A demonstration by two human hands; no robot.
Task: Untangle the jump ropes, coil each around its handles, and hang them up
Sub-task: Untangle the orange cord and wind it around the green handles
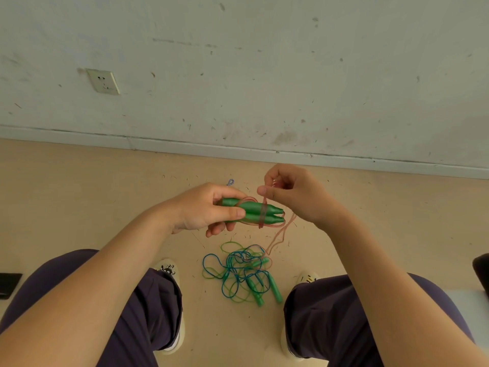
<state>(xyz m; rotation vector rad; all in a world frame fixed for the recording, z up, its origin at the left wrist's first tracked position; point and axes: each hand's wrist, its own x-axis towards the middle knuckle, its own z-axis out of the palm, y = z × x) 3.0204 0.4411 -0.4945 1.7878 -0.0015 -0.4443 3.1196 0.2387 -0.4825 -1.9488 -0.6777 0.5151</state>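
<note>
My left hand [209, 210] grips two green handles [260, 211] held side by side, pointing right. A pink rope [262, 215] is wound round them in a few turns. My right hand [293, 194] pinches that pink rope just above the handles; its loose end [280, 237] hangs down to the floor. Below, between my feet, lies a tangle of blue and green ropes [238, 271] with several green handles [275, 288] in it.
A scuffed wall with a socket [103, 81] and a skirting board [238, 151] stands just ahead. A small blue-and-white cord end [231, 182] lies on the tan floor. My knees and shoes [169, 271] flank the tangle. A dark object [9, 284] sits at the left edge.
</note>
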